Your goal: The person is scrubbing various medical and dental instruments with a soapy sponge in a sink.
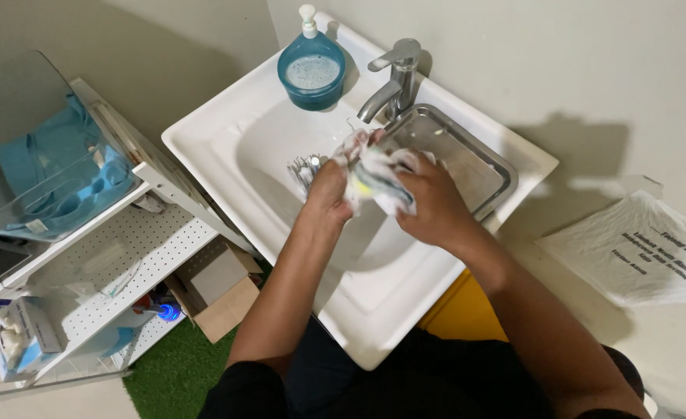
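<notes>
A soapy sponge (380, 180) is gripped by both the left hand (329, 188) and right hand (430, 203), fingers curled tight around it. A steel tray (479, 167) is seen just beyond the right fingers, the tap (392, 81) above the fingertips.

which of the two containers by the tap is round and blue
The soap dispenser left of the faucet: a round blue tub with a white pump. The other, a steel tray, is rectangular and silver.

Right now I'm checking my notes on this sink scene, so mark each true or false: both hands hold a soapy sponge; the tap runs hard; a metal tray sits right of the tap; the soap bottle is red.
1. The left hand and the right hand hold a soapy sponge over the sink. True.
2. The tap runs hard. False: no water shows.
3. A metal tray sits right of the tap. True.
4. The soap bottle is red. False: blue.
</notes>
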